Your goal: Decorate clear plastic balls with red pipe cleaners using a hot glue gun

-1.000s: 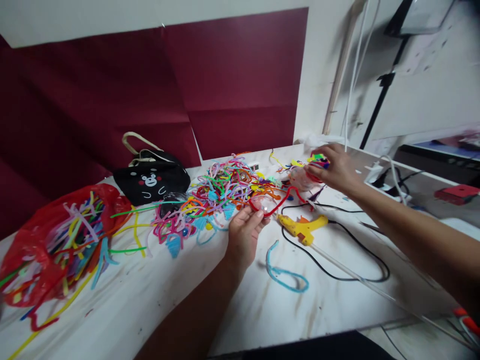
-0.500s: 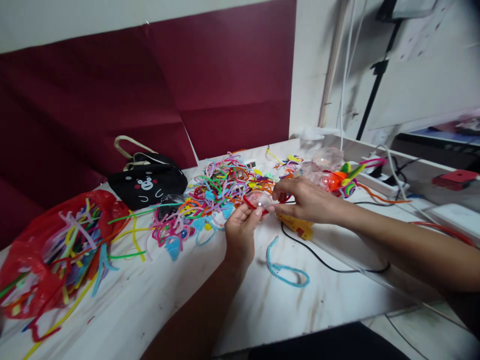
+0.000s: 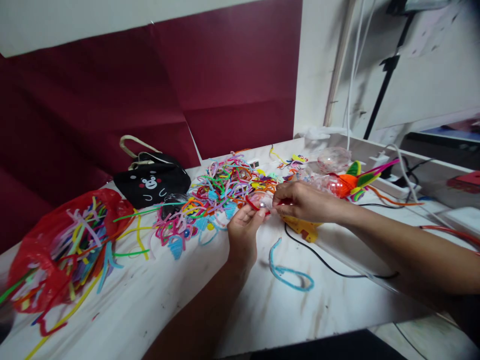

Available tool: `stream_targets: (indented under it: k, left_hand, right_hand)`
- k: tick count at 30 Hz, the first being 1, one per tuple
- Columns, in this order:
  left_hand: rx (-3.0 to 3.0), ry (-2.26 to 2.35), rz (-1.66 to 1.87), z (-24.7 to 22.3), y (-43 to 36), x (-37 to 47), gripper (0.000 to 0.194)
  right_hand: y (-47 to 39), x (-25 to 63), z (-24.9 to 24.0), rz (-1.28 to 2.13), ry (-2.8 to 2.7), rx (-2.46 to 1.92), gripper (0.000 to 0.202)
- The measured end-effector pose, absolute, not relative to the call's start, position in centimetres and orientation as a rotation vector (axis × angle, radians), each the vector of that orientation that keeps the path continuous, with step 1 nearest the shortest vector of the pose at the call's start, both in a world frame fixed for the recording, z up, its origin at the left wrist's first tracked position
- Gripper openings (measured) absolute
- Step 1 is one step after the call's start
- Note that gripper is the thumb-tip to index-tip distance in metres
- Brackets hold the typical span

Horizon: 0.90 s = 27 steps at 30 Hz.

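Note:
My left hand [image 3: 243,232] is closed on a small clear plastic ball [image 3: 263,201], thumb on the near side and fingers beneath. A red pipe cleaner [image 3: 251,203] runs along the ball's left edge. Pressed against the ball's right side, my right hand [image 3: 302,201] pinches a bit of red pipe cleaner; its fingertips partly hide it. Under the right hand lies a yellow glue gun [image 3: 303,230], its black cord trailing right. A bent light-blue pipe cleaner [image 3: 292,275] rests on the table in front of the hands.
A tangled heap of coloured pipe cleaners [image 3: 225,182] lies behind my left hand. To the left are a red plastic bag [image 3: 35,245] of pipe cleaners and a black bag [image 3: 150,180]. At right stand an orange pipe-cleaner piece [image 3: 345,185], a clear ball [image 3: 333,159] and a power strip [image 3: 392,187].
The view has shifted slightly, so the scene sits a little further right. My right fingers have drawn closer together beside the ball; the left hand keeps its hold.

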<state>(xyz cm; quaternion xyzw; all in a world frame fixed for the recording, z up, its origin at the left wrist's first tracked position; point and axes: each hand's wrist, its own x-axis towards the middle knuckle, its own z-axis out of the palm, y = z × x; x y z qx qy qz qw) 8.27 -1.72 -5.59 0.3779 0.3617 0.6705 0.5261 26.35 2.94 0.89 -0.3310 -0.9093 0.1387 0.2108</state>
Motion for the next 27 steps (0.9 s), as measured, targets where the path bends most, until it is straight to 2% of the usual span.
stream_targets:
  k: [7,13,27]
  left_hand:
    - [0.838,0.897,1.605,-5.3,-1.7,8.3,0.038]
    - [0.837,0.934,1.586,-5.5,-1.4,8.1,0.038]
    - [0.839,0.964,1.569,-5.8,-1.4,8.0,0.038]
  right_hand:
    - [4.0,25.8,1.6,0.262,-2.606,-0.733,0.012]
    - [4.9,25.4,1.7,0.143,-2.668,-0.565,0.018]
    - [4.4,24.5,2.0,-0.081,-2.785,-0.597,0.022]
